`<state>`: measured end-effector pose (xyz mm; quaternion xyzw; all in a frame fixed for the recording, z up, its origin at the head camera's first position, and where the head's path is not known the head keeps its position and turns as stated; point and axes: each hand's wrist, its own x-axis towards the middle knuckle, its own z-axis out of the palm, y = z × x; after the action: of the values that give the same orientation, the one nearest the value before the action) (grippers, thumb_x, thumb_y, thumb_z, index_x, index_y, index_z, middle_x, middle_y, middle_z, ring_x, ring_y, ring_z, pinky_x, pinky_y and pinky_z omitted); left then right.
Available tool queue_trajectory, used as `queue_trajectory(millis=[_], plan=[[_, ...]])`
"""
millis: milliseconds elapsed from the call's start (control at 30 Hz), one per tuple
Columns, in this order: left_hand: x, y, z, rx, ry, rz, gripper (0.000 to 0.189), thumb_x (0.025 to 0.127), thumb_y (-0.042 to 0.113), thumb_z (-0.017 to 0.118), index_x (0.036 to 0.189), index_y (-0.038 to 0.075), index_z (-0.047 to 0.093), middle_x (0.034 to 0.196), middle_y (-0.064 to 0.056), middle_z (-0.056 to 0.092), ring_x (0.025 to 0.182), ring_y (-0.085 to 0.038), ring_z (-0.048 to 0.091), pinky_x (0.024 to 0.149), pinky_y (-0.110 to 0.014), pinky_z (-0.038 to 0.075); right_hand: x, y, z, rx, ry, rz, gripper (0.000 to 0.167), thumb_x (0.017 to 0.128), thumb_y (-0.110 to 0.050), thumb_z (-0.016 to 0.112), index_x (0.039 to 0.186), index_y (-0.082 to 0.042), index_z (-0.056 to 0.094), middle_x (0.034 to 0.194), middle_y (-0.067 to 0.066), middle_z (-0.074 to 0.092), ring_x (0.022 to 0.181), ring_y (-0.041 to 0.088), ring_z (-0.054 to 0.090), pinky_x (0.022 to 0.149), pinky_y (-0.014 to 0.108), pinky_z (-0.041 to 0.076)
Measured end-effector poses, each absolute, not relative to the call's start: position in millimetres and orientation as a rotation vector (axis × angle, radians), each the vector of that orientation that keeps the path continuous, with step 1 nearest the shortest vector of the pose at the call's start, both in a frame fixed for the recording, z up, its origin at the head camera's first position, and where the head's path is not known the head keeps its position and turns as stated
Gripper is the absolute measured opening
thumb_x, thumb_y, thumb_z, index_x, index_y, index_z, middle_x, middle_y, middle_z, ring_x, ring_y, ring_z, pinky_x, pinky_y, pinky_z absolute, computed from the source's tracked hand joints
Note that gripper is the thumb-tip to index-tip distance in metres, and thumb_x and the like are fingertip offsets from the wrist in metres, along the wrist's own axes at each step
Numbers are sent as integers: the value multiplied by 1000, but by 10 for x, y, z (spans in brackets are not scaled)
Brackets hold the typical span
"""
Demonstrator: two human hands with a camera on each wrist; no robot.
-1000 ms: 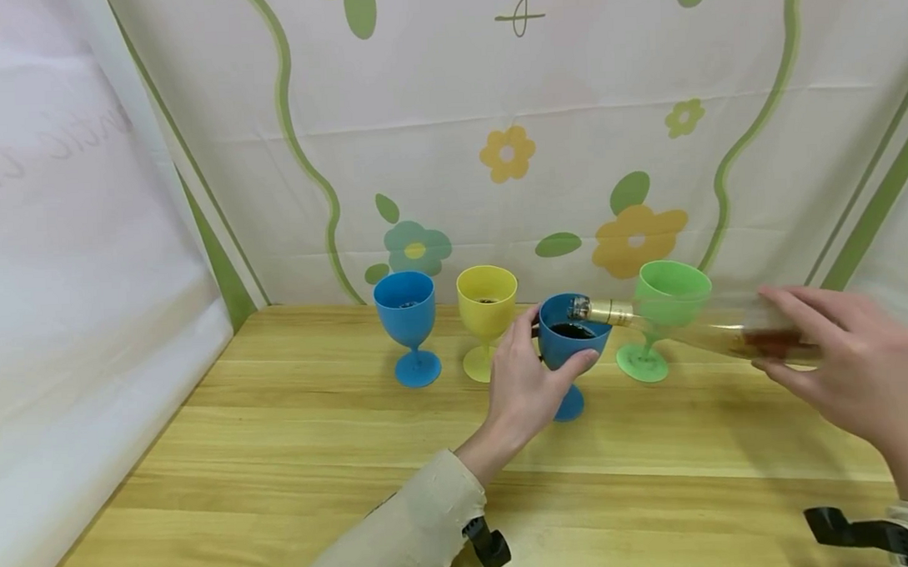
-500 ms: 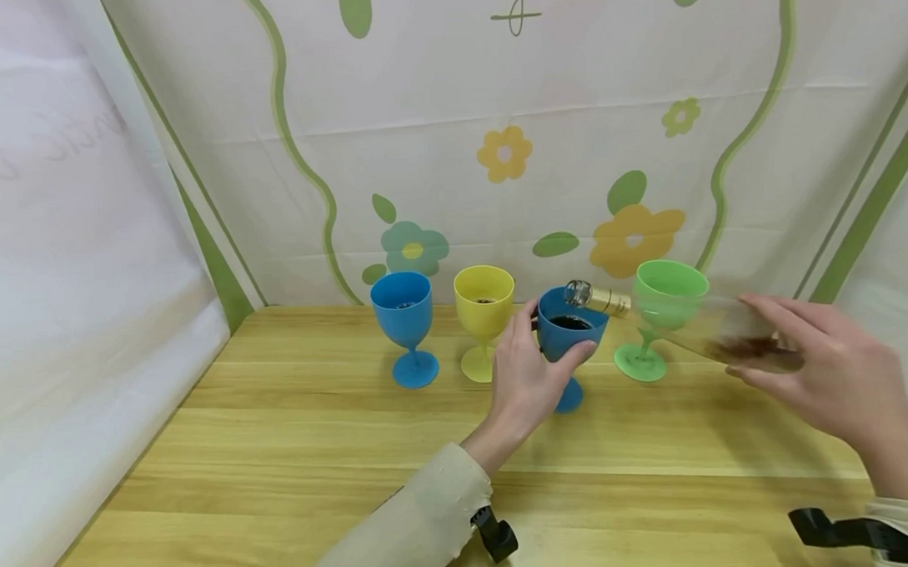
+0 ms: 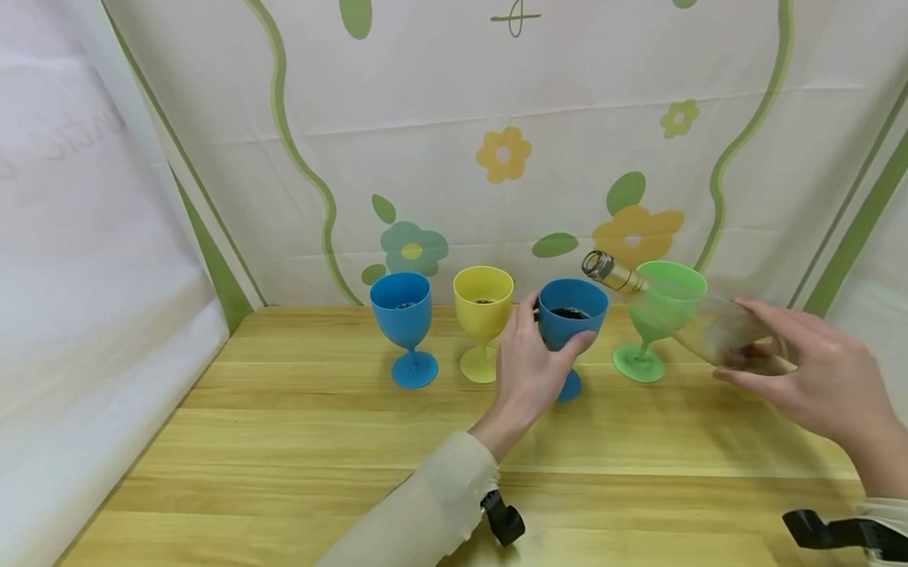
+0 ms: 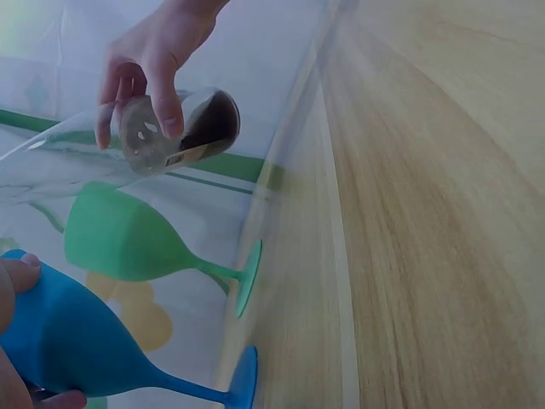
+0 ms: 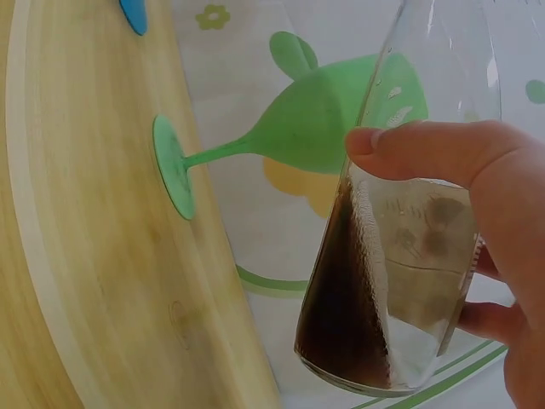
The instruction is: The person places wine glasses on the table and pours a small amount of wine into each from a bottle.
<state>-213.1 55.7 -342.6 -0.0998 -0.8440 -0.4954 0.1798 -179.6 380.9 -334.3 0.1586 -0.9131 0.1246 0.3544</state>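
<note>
Head view: we see right hand [image 3: 832,370] clamped round bottle [image 3: 718,326], long axis from 4 to 10 o'clock, neck [image 3: 621,278] toward 10; left hand [image 3: 530,360] grips upright blue goblet [image 3: 571,334].

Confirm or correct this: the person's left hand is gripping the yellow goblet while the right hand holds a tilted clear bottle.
The goblet's colour is wrong: the left hand grips a blue goblet, as the head view shows. The rest stands: the right hand holds a tilted clear bottle.
</note>
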Motion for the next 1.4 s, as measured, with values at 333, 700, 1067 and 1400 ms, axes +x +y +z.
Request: queue_trajectory(millis=[333, 700, 1067, 1400], plan=[[-2232, 604, -3444, -264, -2387, -1394, 82, 91, 45, 84, 155, 10, 46, 144, -9, 63, 129, -28, 66, 107, -44, 58, -1830, 3767, -3410, 416, -2317, 496, 106, 45, -25, 105, 144, -17, 67, 126, 28, 73, 115, -32, 39, 90, 1, 25], [-2344, 674, -3459, -248, -2404, -1352, 85, 92, 47, 82, 157, 8, 45, 148, -10, 62, 132, -28, 65, 108, -44, 58, -1791, 3640, -3399, 356, -2310, 727, 98, 50, -13, 107, 141, -15, 70, 129, -45, 55, 105, -35, 44, 88, -10, 31], [-2424, 675, -3461, -260, -2410, -1352, 87, 92, 47, 82, 159, 7, 43, 151, -12, 61, 134, -29, 65, 110, -46, 57, -1810, 3460, -3406, 454, -2285, 803, 95, 49, -5, 106, 137, -19, 73, 122, -38, 62, 106, -23, 55, 88, -7, 37], [-2499, 710, -3454, -246, -2424, -1350, 85, 92, 45, 82, 158, 7, 44, 149, -11, 62, 134, -27, 65, 109, -45, 57, -1783, 3299, -3355, 538, -2219, 753, 99, 42, -4, 105, 135, -11, 73, 125, -40, 59, 108, -24, 54, 87, -5, 39]])
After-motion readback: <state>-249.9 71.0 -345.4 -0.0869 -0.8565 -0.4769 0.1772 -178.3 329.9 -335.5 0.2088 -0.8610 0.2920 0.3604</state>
